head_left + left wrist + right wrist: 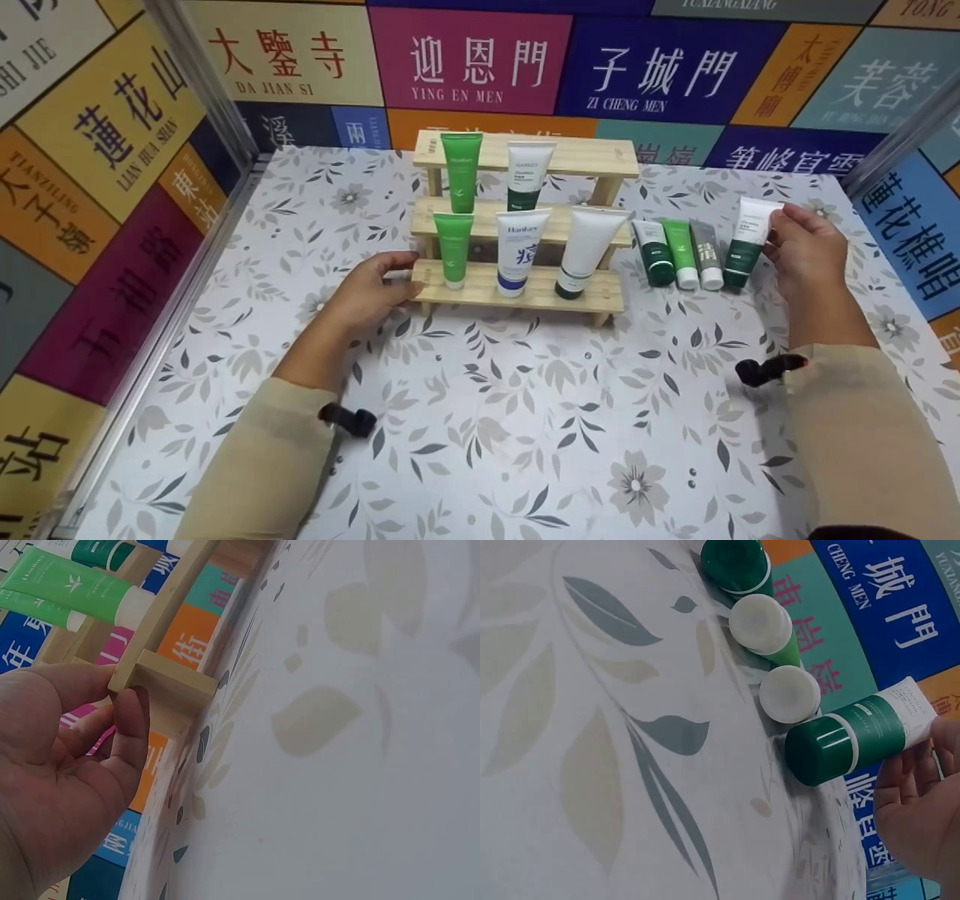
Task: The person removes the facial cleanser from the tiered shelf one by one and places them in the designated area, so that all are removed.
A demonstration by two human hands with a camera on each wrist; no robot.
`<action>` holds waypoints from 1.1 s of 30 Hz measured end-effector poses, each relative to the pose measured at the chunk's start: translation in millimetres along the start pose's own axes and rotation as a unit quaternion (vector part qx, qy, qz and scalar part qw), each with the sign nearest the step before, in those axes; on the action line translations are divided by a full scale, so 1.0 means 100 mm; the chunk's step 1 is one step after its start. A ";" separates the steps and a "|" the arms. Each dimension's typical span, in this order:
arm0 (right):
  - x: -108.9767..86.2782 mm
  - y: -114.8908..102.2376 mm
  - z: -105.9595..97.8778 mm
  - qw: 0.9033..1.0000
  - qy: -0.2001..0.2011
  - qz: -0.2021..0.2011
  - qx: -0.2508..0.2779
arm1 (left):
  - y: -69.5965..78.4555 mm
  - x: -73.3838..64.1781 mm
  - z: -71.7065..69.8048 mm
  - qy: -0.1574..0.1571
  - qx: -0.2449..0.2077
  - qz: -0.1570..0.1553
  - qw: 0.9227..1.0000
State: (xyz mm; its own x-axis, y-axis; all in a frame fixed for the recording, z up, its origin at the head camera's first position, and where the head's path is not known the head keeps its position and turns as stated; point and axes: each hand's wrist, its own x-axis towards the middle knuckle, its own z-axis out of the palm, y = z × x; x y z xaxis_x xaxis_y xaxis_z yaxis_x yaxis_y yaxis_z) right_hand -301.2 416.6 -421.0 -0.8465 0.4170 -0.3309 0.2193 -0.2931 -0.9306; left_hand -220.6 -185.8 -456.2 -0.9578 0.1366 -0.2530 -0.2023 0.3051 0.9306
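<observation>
A three-tier wooden display stand (517, 296) holds several squeeze tubes on its steps. My left hand (379, 289) pinches the left end of its lowest step, thumb and fingers on the wood edge, as the left wrist view also shows. In my right hand (814, 247) is a white and dark green squeeze tube (748, 244), gripped near its flat white end with the green cap pointing down. In the right wrist view that tube (862, 735) tilts beside the others; whether its cap touches the table I cannot tell.
Right of the stand lie a white and green tube (654, 253), a bright green tube (680, 253) and a grey tube (706, 255), side by side. On the stand's bottom step are a small green tube (454, 247), a blue-capped tube (521, 251) and a white tube (591, 251).
</observation>
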 end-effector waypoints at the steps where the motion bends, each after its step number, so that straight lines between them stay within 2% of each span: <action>1: 0.02 0.00 0.00 1.000 0.003 0.006 -0.011 | 0.00 0.00 0.00 0.000 -0.001 0.000 1.000; 7: 0.19 -0.02 0.03 0.996 0.024 0.035 -0.085 | 0.00 0.00 0.00 0.000 -0.007 -0.002 1.000; 11: 0.28 0.01 0.04 0.990 0.038 0.049 -0.130 | 0.02 0.00 0.01 -0.003 -0.016 -0.012 1.000; 15: 0.31 0.04 0.06 0.982 0.043 0.050 -0.177 | 0.03 0.00 0.02 -0.006 -0.021 -0.009 1.000; 23: 0.32 0.06 0.09 0.950 0.049 0.060 -0.303 | 0.01 0.02 0.03 -0.001 -0.012 -0.001 1.000; 26: 0.34 0.09 0.10 0.948 0.037 0.050 -0.313 | 0.00 0.02 0.02 0.000 -0.012 -0.001 1.000; 33: 0.35 0.13 0.08 0.958 0.039 0.059 -0.280 | -0.01 0.02 -0.01 -0.004 -0.014 -0.011 1.000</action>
State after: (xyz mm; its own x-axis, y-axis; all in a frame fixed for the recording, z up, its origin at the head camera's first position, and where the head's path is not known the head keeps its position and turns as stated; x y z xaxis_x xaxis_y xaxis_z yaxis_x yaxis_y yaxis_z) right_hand -331.9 420.0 -443.7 -0.7661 0.4785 -0.4290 0.5547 0.1553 -0.8174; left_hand -222.2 -186.6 -457.5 -0.9513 0.1374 -0.2760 -0.2296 0.2817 0.9316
